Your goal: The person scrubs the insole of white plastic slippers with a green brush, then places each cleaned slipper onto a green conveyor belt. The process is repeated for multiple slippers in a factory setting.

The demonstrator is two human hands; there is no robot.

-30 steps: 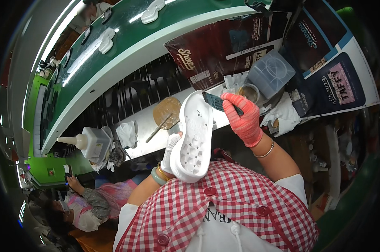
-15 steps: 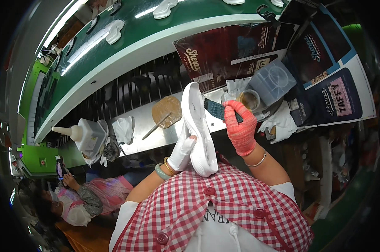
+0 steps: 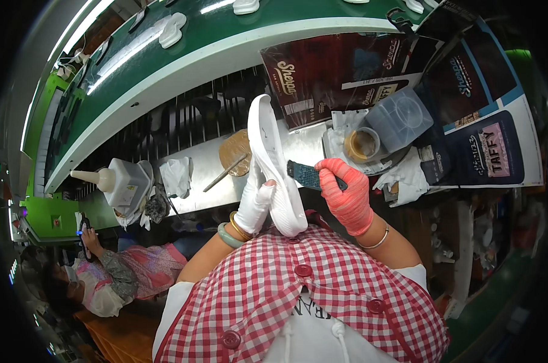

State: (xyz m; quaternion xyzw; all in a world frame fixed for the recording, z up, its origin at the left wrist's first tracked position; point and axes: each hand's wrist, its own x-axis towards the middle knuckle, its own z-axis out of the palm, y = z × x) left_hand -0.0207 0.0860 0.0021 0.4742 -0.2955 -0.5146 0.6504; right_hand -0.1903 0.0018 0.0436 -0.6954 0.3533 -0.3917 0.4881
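Shoe sole, white and long, stands almost upright over the steel bench, its toe pointing to 12 o'clock and its heel near the checked apron. The left hand, in a white glove, is closed around the lower part of this sole from the 9 o'clock side. The right hand, in a red glove, is closed on a dark brush, and the tip of the brush touches the side of the sole from 3 o'clock.

At 12 o'clock from the right hand a small cup of brownish liquid sits on white cloths, and beside it is a clear plastic box. At 9 o'clock from the sole a round brown pad with a thin stick lies on the bench, and further to 9 o'clock stands a squeeze bottle.

I think that for good work the left hand should keep the sole steady while the brush makes even strokes along the edge, with little liquid, so nothing drips.
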